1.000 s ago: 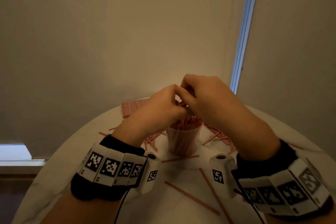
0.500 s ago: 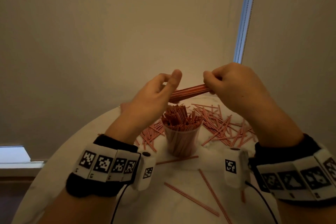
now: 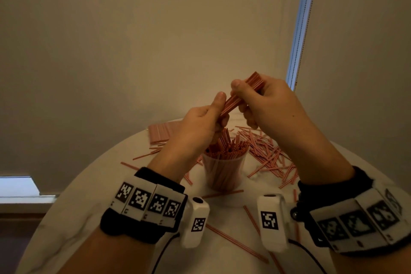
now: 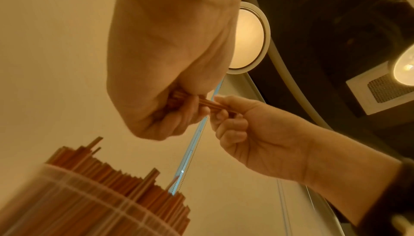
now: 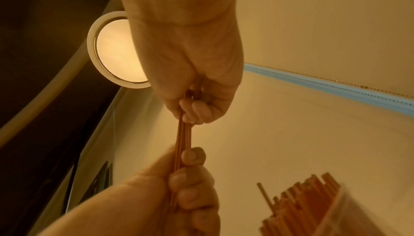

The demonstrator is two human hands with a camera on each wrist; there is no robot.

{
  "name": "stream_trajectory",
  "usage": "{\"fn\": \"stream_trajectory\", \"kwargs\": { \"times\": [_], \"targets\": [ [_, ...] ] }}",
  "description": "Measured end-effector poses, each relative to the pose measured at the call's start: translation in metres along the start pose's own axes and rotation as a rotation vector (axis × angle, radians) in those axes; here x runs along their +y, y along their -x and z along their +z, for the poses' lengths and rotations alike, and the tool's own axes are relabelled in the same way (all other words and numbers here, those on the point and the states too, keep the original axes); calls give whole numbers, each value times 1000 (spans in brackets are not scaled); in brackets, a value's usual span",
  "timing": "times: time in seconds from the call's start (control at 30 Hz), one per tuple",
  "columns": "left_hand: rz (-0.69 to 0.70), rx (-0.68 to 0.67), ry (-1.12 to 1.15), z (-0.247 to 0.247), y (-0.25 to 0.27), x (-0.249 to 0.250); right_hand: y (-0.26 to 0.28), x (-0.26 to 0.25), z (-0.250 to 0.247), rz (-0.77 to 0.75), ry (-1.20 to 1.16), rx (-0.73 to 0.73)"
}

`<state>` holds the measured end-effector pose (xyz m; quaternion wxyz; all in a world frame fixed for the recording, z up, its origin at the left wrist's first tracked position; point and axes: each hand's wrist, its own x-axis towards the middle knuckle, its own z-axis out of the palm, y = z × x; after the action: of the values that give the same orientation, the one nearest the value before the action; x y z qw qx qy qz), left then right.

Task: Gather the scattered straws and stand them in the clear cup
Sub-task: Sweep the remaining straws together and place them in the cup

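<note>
Head view: left hand and right hand both grip one bundle of straws, raised and tilted above the clear cup, which stands packed with straws below the hands. Loose straws lie on the surface beyond the right hand. Wrist views: fingers curled round the bundle at both ends.

Table: round, white, faintly veined.
Blinds: beige, drawn, behind the table.
Window gap: blue strip between blinds.
Ceiling lamp: round, lit.
</note>
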<state>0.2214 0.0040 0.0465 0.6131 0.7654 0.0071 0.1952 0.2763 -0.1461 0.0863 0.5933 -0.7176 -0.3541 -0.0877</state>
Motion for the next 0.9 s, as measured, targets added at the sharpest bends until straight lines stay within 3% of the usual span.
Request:
{"fn": "stream_trajectory", "kwargs": {
  "times": [0.13, 0.23, 0.33, 0.43, 0.5, 0.6, 0.73, 0.8, 0.9],
  "targets": [
    [45, 83, -347, -13, -2, -6, -3, 10, -7, -116, 327, 109],
    [-126, -27, -471, -32, -6, -21, -7, 22, -7, -125, 469, 89],
    [-293, -269, -434, -39, -9, -41, -8, 39, 2, -75, 635, -65],
    [-330, -338, -452, -40, -14, -56, -6, 57, 18, 53, 728, -303],
    [-323, -318, -457, -38, -18, -59, -4, 65, 22, 114, 733, -359],
    [-312, -297, -436, -40, -20, -62, -7, 70, 25, 146, 677, -302],
    [-306, -279, -443, -42, -19, -63, -7, 65, 29, 150, 419, -233],
    [-307, -297, -427, -43, -20, -63, -5, 60, 31, 137, 356, -282],
    [-294, -340, -411, -43, -20, -62, -3, 57, 26, 111, 416, -473]
  ]
}}
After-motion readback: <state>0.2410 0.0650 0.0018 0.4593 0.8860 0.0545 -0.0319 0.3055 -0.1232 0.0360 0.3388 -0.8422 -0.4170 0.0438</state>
